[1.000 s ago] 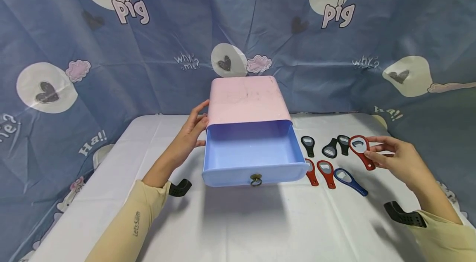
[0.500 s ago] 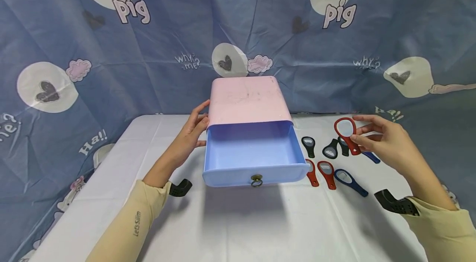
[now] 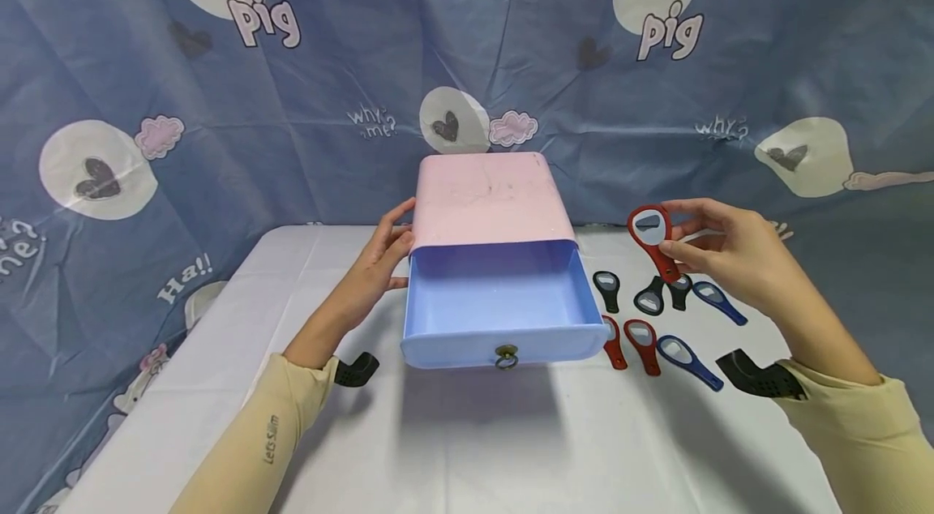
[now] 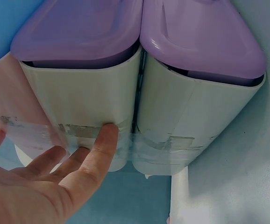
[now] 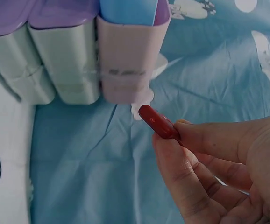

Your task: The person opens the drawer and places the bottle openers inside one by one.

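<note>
My right hand [image 3: 737, 246] pinches a red bottle opener [image 3: 666, 264] between thumb and fingers, raised above the table to the right of the drawer unit. In the right wrist view only a short red end [image 5: 156, 120] of it shows past the fingertips. The pink top housing [image 3: 489, 194] holds a pulled-out light blue drawer [image 3: 452, 348] with a brass ring handle [image 3: 506, 357]; nothing lies inside it. My left hand [image 3: 372, 267] rests its fairly straight fingers against the unit's left side, touching the taped shells [image 4: 88, 93] in the left wrist view.
Several black, red and blue bottle openers lie on the white-covered table [image 3: 511, 449] right of the drawer, including a blue one [image 3: 689, 362] and a red one [image 3: 642, 348]. Two cream shells with purple drawers [image 4: 200, 37] are stacked under the pink one. A patterned blue cloth [image 3: 292, 109] hangs behind.
My right hand has carried the red bottle opener up and to the left, uncovering a blue opener on the table. The left hand stays against the unit, and the drawer has not moved.
</note>
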`<control>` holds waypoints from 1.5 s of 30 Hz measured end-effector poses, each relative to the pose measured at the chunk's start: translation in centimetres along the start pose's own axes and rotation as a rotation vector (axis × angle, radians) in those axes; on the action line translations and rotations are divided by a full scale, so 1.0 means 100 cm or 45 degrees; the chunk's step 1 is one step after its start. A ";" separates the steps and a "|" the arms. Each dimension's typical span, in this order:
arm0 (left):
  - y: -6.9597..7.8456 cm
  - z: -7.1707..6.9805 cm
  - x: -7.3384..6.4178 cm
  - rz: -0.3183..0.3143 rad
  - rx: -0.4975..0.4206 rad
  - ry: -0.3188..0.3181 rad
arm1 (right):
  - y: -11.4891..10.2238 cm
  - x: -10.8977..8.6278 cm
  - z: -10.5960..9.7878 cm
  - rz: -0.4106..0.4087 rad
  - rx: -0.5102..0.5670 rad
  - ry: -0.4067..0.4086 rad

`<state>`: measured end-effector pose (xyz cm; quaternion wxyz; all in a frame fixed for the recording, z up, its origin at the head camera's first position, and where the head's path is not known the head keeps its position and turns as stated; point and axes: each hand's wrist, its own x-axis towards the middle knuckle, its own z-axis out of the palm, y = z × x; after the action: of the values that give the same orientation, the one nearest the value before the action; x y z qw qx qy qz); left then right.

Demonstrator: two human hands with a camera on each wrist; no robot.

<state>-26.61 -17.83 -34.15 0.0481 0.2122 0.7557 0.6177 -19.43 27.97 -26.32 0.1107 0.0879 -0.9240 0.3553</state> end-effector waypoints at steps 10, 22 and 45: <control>-0.002 0.000 0.000 0.000 0.022 0.006 | -0.027 0.010 0.006 -0.028 0.004 -0.041; -0.006 0.003 -0.005 -0.006 0.031 0.002 | -0.052 0.013 0.020 -0.117 0.008 -0.097; -0.001 0.002 0.000 0.006 0.040 0.010 | -0.104 0.032 0.032 -0.182 0.045 -0.332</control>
<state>-26.56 -17.70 -34.31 0.0404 0.2125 0.7649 0.6067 -20.42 17.93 -21.14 0.0131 0.2008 -0.9155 0.3483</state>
